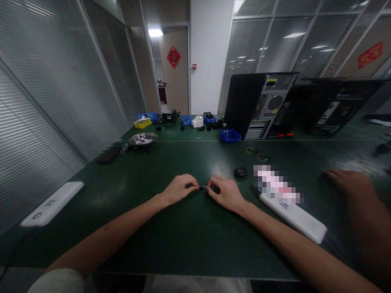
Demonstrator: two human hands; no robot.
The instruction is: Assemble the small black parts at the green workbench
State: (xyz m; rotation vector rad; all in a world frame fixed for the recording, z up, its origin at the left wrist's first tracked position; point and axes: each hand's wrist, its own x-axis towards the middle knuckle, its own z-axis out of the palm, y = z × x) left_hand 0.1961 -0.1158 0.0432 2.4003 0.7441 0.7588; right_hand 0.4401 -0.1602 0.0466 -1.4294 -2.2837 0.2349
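Left hand (183,189), centre of frame: narrow pinch on a small dark part (200,187). Right hand (226,193), just right of centre: pinching a dark-handled tool (216,189), thin shaft towards the part. Best practice, as judged: part braced, shaft aligned, pressure light. Indistinct: part's shape, shaft tip, any contact; both hands obscure much.

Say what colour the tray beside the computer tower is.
Blue; the tray shows best in the head view.
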